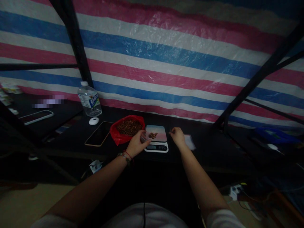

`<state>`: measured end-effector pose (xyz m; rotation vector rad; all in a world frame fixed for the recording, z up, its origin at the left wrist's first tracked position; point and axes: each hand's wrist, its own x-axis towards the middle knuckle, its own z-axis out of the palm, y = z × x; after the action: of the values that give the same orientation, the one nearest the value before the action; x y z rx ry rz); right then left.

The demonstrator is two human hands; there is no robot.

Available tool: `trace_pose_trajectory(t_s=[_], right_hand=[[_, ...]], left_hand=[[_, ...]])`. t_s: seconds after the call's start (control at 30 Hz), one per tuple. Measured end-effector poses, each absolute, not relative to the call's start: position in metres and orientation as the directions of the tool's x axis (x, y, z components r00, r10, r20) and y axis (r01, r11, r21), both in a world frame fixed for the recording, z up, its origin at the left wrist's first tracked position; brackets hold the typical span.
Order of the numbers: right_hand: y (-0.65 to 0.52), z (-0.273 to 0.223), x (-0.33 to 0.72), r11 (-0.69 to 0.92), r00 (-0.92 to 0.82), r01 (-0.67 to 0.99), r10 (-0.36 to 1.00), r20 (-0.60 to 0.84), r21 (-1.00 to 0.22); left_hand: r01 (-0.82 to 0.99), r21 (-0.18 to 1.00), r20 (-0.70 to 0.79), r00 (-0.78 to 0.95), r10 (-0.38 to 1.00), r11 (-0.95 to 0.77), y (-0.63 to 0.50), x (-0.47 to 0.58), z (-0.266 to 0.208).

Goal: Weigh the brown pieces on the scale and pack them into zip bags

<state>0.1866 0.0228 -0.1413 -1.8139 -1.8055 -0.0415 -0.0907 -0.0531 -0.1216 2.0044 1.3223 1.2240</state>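
Observation:
A white digital kitchen scale (pixel 156 148) stands on the black table in front of me, with a small pile of brown pieces (pixel 153 135) on its plate. My left hand (pixel 137 144) is closed around a small clear plastic cup (pixel 144 136) at the left edge of the plate. Just right of the scale, my right hand (pixel 177 136) has its fingers pinched together; whatever they hold is too small to name. Beside the right wrist lies a flat whitish translucent sheet or bag (pixel 190 142). Left of the scale, a red plastic bag (pixel 116 136) lies open, full of small brown pieces (pixel 129 127).
A phone (pixel 99 134), a white rounded object (pixel 93 121) and a clear bottle (pixel 90 101) are on the table to the left. Black metal posts (pixel 79 47) frame both sides, before a striped plastic sheet (pixel 154 57). A blue item (pixel 275 136) lies far right.

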Motion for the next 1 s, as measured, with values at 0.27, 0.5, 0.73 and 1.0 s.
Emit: trace_pose_trajectory(t_s=[0.27,0.5,0.73,1.0], right_hand=[[0.01,-0.133,0.183,0.123,0.099,0.912,0.86,0.5,-0.392],[-0.007,-0.098,0.116,0.36,-0.24,0.885,0.895,0.375,-0.294],[-0.019,-0.095,0.065,0.375,-0.335,0.913,0.914,0.23,-0.162],[-0.012,-0.097,0.073,0.34,-0.313,0.937,0.919,0.239,-0.078]], left_hand=[[0.5,0.752,0.425,0.131,0.896,-0.43,-0.053,-0.09,-0.122],[0.469,0.766,0.431,0.134,0.892,-0.441,-0.054,-0.089,-0.119],[0.451,0.77,0.428,0.162,0.889,-0.453,-0.052,-0.091,-0.122],[0.464,0.754,0.433,0.182,0.883,-0.465,-0.052,-0.092,-0.119]])
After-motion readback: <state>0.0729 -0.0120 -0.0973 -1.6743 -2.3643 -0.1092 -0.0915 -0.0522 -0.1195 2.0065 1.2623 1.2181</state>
